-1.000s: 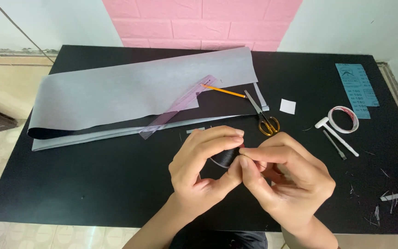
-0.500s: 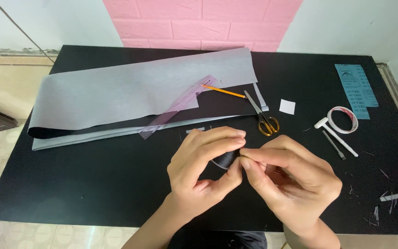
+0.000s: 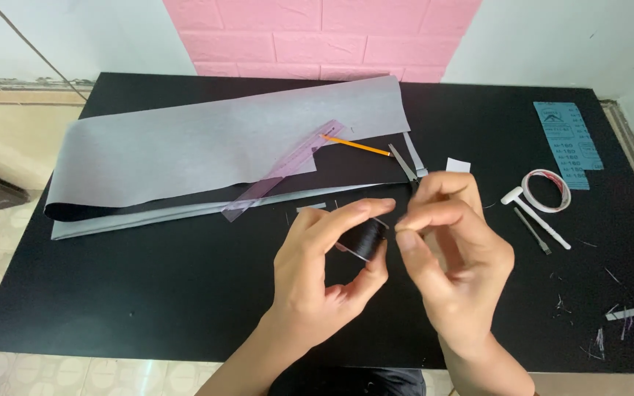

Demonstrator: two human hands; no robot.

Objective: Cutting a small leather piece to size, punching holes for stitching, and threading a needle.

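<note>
Just below the middle of the frame, the left hand (image 3: 317, 271) holds a small black spool of thread (image 3: 363, 238) between its thumb underneath and its forefinger curled over the top. A second ago both hands were locked together around the spool; now the right hand (image 3: 453, 253) has drawn a little to the right and lifted, so a narrow gap shows between it and the spool. That looks like a strand being pulled off the spool, though the thread itself is too fine to see. The right thumb and forefinger are pinched shut just beside the spool's right end, apparently on that strand.

The hands hover above a black table (image 3: 148, 293). In the upper left lies a long grey sheet (image 3: 207, 147) with a see-through pink ruler (image 3: 280, 172) and a yellow pencil (image 3: 357, 145) on it. Scissors (image 3: 403, 163) peek out behind the right hand. Toward the right edge sit a roll of tape (image 3: 548, 189) and a blue card (image 3: 568, 143).
</note>
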